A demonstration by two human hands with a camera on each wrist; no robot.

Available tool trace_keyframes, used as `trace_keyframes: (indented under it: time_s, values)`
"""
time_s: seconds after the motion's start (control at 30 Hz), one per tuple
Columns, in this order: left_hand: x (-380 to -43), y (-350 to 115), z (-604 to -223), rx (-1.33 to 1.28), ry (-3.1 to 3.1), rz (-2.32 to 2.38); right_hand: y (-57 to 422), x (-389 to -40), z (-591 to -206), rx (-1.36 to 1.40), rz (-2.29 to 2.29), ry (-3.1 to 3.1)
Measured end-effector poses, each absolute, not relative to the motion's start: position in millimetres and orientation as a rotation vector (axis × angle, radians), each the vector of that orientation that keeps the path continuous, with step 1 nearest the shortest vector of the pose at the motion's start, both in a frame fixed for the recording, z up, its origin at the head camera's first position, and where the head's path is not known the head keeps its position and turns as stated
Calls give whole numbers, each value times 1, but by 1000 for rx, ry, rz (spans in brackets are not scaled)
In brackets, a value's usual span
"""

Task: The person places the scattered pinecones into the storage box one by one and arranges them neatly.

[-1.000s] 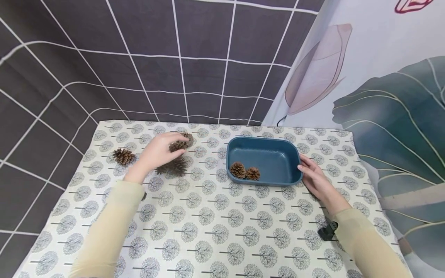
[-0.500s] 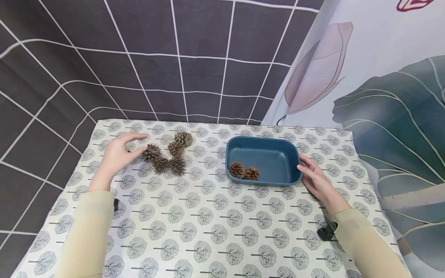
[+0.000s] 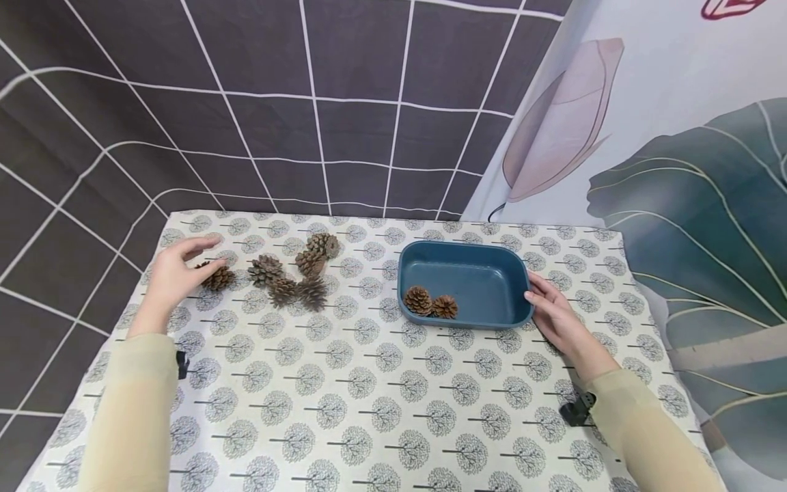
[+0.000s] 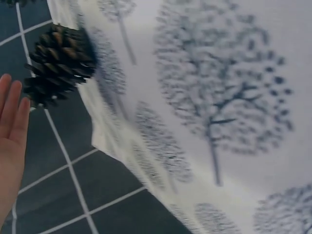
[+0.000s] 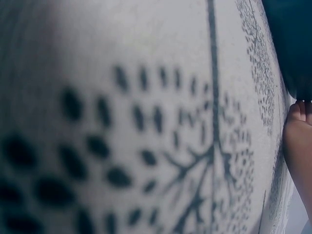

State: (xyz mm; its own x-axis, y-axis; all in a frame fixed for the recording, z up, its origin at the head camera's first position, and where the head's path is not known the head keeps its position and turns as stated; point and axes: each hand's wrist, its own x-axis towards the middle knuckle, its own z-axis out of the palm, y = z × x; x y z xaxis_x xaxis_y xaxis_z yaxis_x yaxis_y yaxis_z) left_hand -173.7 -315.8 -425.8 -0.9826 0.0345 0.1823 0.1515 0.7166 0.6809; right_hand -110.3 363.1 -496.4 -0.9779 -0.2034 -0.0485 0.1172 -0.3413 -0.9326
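Note:
My left hand reaches over the far left of the table, thumb and fingers spread beside a brown pine cone. In the left wrist view the fingers are straight, and a gap shows between them and that pine cone. At the right, my right hand holds the right end of a blue rectangular bin, thumb at the rim and fingers along the outer wall. Two pine cones lie inside the bin's near left corner. In the right wrist view, only part of the right hand shows against the bin.
Several more pine cones lie clustered on the table just right of my left hand. A white tree-print cloth covers the table. A dark gridded curtain hangs behind and along the left, with a leaf-print curtain at the right.
My left hand has moved left, from over the clustered pine cones to the leftmost one, with its fingers staying spread. The right hand and the bin have stayed in place.

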Motion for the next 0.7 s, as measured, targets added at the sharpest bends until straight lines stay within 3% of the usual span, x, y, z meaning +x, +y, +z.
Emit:
trace_keyframes:
  time_s: [0.7]
  values:
    - [-169, -342, -452, 27, -2850, -1331, 364, -111, -498, -137, -2417, 1689]
